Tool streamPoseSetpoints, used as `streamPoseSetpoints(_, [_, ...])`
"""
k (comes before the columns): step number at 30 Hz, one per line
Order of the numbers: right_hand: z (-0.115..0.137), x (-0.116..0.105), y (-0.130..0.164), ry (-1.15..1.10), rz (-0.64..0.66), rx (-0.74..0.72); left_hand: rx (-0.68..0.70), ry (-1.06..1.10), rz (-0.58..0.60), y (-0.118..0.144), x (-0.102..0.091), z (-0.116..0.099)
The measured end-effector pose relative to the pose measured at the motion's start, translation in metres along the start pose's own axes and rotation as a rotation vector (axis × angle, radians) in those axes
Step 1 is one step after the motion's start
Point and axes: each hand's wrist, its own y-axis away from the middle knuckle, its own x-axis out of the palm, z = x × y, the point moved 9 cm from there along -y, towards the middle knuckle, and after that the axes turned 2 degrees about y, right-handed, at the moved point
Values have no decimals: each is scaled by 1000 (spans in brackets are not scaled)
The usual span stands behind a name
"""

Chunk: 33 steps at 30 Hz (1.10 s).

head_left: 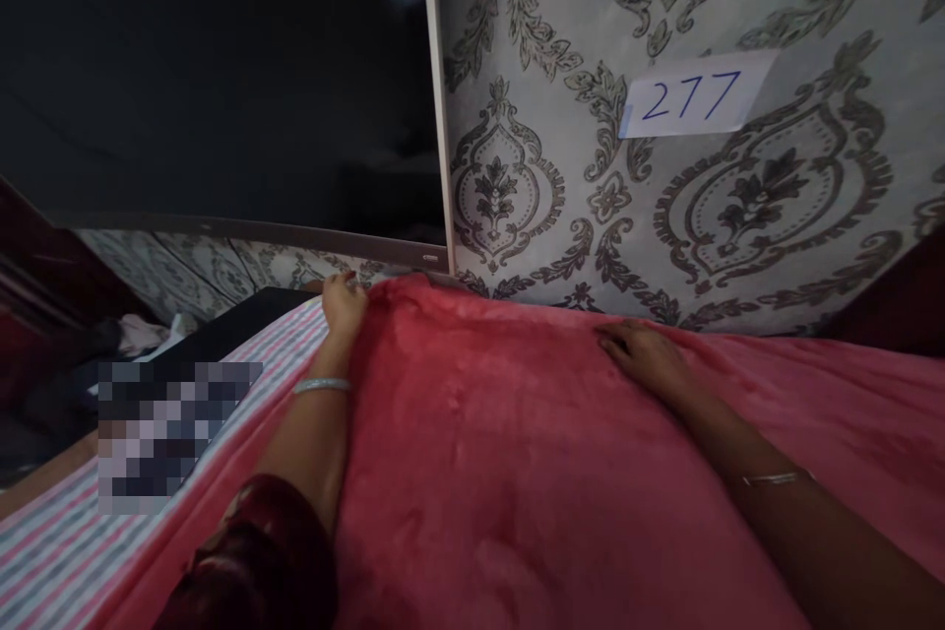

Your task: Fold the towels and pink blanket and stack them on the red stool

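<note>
A thick pink-red plush blanket is spread over the surface in front of me, up to the patterned wall. At its far left corner, my left hand is closed with its fingers curled on the blanket's edge. My right hand lies farther right along the far edge, its fingers bent and gripping the cloth there. Some of the fingertips on both hands are hidden. Under the blanket, on the left, a striped pink, white and grey sheet shows.
A large dark television screen stands at the upper left, its lower frame just above my left hand. Wallpaper bears a paper label reading 277. Left of the sheet is a black flat surface; a pixelated patch covers part of the sheet.
</note>
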Motion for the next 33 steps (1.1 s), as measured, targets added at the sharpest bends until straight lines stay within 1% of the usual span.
streamPoseSetpoints(1, [1, -1, 0, -10, -9, -14, 64, -40, 14, 3, 4, -10])
streamPoseSetpoints(2, [3, -2, 0, -22, -23, -46, 148, -67, 81, 7, 15, -22])
streamPoseSetpoints(4, [12, -3, 0, -45, -49, -165, 355, -98, 321, 23, 49, -47])
streamPoseSetpoints(5, [16, -1, 1, -48, -51, -224, 450, -129, 443, 34, 67, -55])
streamPoseSetpoints(6, [17, 1, 1, -40, -44, -257, 515, -174, 542, 44, 81, -57])
streamPoseSetpoints(7, [16, 6, 1, -25, -28, -264, 537, -227, 602, 51, 92, -55])
streamPoseSetpoints(8, [13, 10, 1, -7, -4, -248, 519, -275, 624, 53, 99, -49])
streamPoseSetpoints(10, [4, 20, -1, 27, 39, -186, 471, -348, 649, 55, 107, -35])
streamPoseSetpoints(12, [-3, 26, -1, 50, 60, -145, 445, -367, 658, 55, 109, -26])
streamPoseSetpoints(14, [-6, 28, -1, 62, 59, -126, 414, -366, 637, 55, 107, -22])
streamPoseSetpoints(15, [-7, 28, -1, 66, 55, -121, 395, -375, 606, 55, 106, -22])
streamPoseSetpoints(19, [-4, 28, 0, 70, 54, -125, 278, -458, 385, 54, 89, -26])
streamPoseSetpoints(20, [-3, 27, 1, 64, 53, -131, 248, -475, 377, 54, 86, -25])
streamPoseSetpoints(21, [-1, 26, 1, 56, 51, -140, 228, -488, 405, 55, 84, -23])
streamPoseSetpoints(23, [4, 21, 1, 38, 47, -157, 206, -503, 511, 59, 81, -16])
streamPoseSetpoints(24, [6, 19, 1, 39, 53, -153, 197, -509, 555, 61, 76, -11])
streamPoseSetpoints(26, [9, 16, 5, 71, 81, -109, 181, -521, 597, 65, 59, 3])
streamPoseSetpoints(28, [13, 13, 17, 124, 107, -50, 170, -534, 606, 75, 39, 20])
streamPoseSetpoints(30, [23, 11, 40, 158, 119, -31, 166, -539, 622, 93, 18, 35])
streamPoseSetpoints(33, [41, 11, 97, 150, 139, -70, 156, -530, 642, 129, -14, 55])
